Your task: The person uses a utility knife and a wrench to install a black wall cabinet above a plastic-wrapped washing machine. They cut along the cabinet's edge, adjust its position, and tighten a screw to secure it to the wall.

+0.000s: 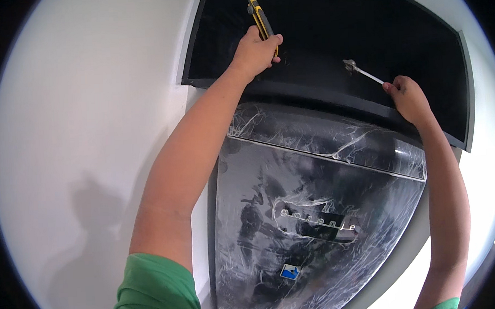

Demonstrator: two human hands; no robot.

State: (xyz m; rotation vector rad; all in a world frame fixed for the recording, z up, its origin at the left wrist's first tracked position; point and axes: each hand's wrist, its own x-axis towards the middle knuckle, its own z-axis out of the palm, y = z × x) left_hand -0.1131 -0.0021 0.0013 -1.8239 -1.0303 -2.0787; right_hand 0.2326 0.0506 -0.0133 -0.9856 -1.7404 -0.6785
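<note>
My left hand [257, 52] is closed around the yellow-and-black handle of a utility knife [261, 18], whose thin end points up toward the top edge. It is held in front of a large black panel or recess [319, 30]. Over at the right, my right hand [409, 99] grips the end of a thin white rod [370, 75] with a knobbly greyish head, which points up and left; its exact kind cannot be made out. Below both hands stands a dark appliance [315, 179], like a refrigerator, covered in wrinkled clear plastic film.
A white wall [79, 106] rises on the left, with a shadow on it. The black panel has a pale edge [181, 63] at its left and projects over the appliance's top. A small blue-and-white sticker [289, 271] is on the appliance's front.
</note>
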